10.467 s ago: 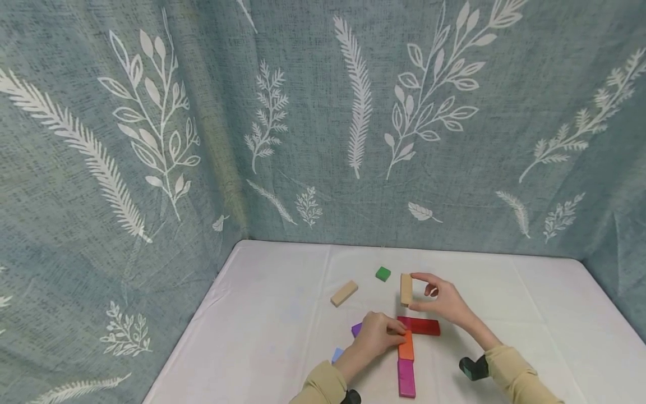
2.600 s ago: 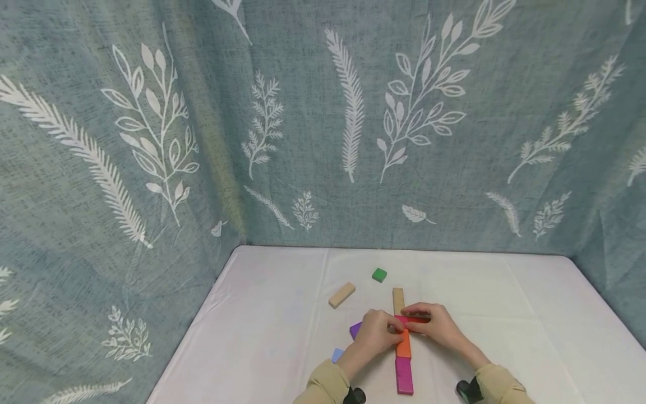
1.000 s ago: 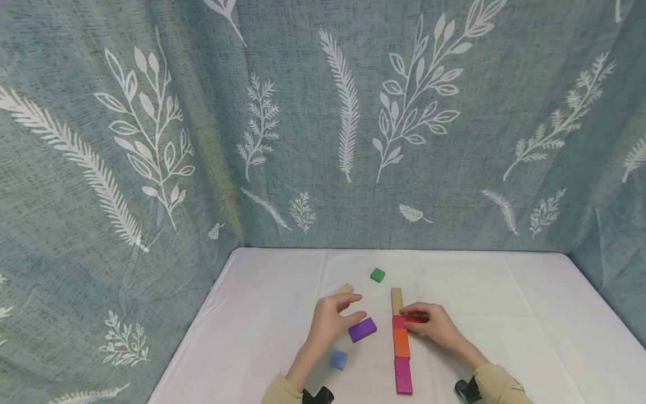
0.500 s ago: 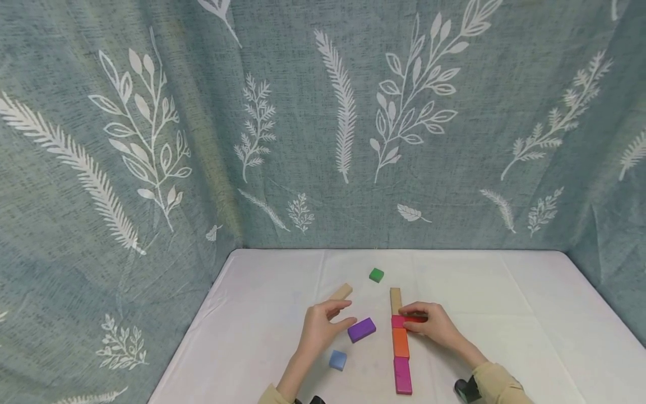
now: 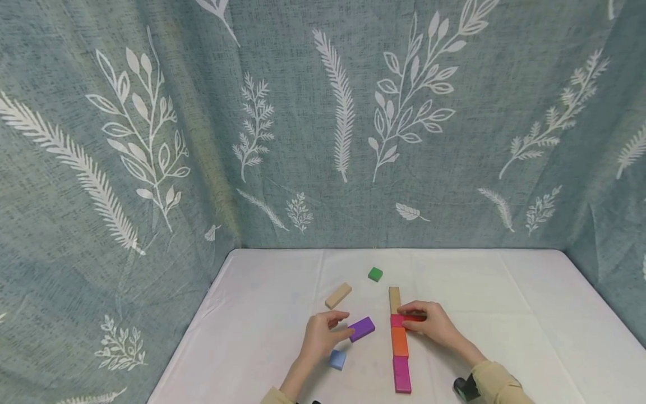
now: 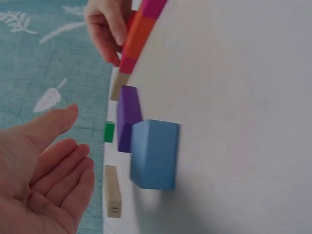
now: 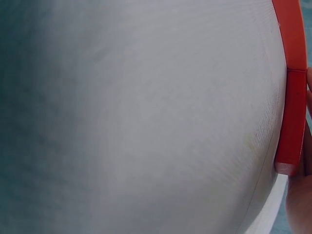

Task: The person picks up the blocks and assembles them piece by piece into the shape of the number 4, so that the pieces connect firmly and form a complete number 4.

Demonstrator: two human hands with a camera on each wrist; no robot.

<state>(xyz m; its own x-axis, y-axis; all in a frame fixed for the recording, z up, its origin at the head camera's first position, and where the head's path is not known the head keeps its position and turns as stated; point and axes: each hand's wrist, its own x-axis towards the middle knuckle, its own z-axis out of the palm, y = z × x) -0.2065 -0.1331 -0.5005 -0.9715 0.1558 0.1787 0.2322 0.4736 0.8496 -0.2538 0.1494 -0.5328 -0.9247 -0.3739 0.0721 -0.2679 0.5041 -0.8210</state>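
My left hand [image 5: 320,336] hovers beside a purple wooden block [image 5: 362,329], thumb and fingers spread apart. In the head view the thumb overlaps the block's left end; the left wrist view shows the hand holding nothing. A blue block [image 6: 155,155] lies near it. To the right, my right hand [image 5: 436,325] pinches a red block [image 5: 415,318] between thumb and fingers. That block lies crosswise against a row on the table: a plain wood block [image 5: 394,300], a pink piece [image 5: 396,320], an orange block [image 5: 399,341] and a magenta block [image 5: 401,374].
Another plain wood block [image 5: 338,295] lies slanted beyond my left hand. A small green block [image 5: 375,274] sits farther back. The white-covered table [image 5: 484,280] ends at a blue-green curtain [image 5: 323,123] with leaf prints.
My left hand has left the row and moved left, then slightly nearer, to the purple block. Earlier, my right hand set the plain wood block at the row's far end; it now stays at the red block.
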